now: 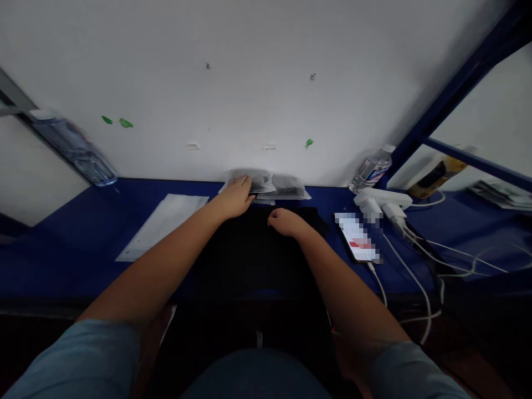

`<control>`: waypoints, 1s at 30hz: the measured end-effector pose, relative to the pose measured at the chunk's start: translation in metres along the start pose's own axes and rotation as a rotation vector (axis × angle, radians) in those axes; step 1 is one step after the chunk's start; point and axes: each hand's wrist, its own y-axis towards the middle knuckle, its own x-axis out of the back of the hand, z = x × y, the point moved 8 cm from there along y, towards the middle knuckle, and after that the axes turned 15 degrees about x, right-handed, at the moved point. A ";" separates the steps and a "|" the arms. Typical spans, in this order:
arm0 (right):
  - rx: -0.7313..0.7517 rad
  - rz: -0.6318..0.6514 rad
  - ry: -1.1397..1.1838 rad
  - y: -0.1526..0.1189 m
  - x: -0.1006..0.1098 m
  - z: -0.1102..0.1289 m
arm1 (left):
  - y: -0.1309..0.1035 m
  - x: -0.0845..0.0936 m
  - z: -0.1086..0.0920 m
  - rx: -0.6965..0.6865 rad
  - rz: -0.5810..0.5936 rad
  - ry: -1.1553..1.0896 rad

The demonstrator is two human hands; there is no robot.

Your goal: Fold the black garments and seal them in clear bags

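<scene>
Overlapping a packet (261,182), left hand (238,198) lies open; right hand (286,221) curls over black cloth (257,249), grip unclear.

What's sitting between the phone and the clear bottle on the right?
In the head view, a white power strip with plugs lies between phone and bottle.

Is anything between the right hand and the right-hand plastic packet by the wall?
Nothing visible stands between the right hand and the right packet. The left hand is off to the side, on the left packet.
</scene>
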 end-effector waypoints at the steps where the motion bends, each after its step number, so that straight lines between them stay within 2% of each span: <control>1: -0.001 0.001 0.010 0.000 0.000 0.000 | -0.016 0.001 0.002 0.003 0.025 -0.011; 3: -0.006 0.004 0.028 0.001 -0.001 -0.001 | -0.049 -0.005 0.007 0.016 0.100 -0.018; 5: -0.004 0.004 0.024 0.002 -0.001 -0.001 | -0.079 -0.018 0.010 0.009 0.172 -0.016; 8: 0.012 0.011 0.017 0.001 0.002 0.002 | -0.104 -0.039 0.012 -0.012 0.215 0.010; 11: 0.061 0.008 0.035 -0.014 0.004 0.010 | -0.107 -0.049 0.009 -0.036 0.225 0.025; 15: 0.252 -0.066 -0.124 -0.059 -0.001 0.029 | -0.102 -0.051 0.009 -0.030 0.256 0.042; 17: 0.264 -0.103 -0.215 -0.082 -0.011 0.029 | -0.101 -0.050 0.009 -0.034 0.259 0.042; 19: 0.200 -0.096 -0.269 -0.097 -0.025 0.020 | -0.100 -0.049 0.010 -0.041 0.249 0.030; 22: 0.156 -0.101 -0.310 -0.104 -0.039 0.010 | -0.098 -0.050 0.013 -0.030 0.249 0.029; 26: 0.176 -0.119 -0.329 -0.101 -0.045 0.007 | -0.093 -0.049 0.016 -0.010 0.253 0.041; 30: 0.192 -0.146 -0.312 -0.103 -0.042 0.005 | -0.101 -0.031 0.012 -0.036 0.210 -0.030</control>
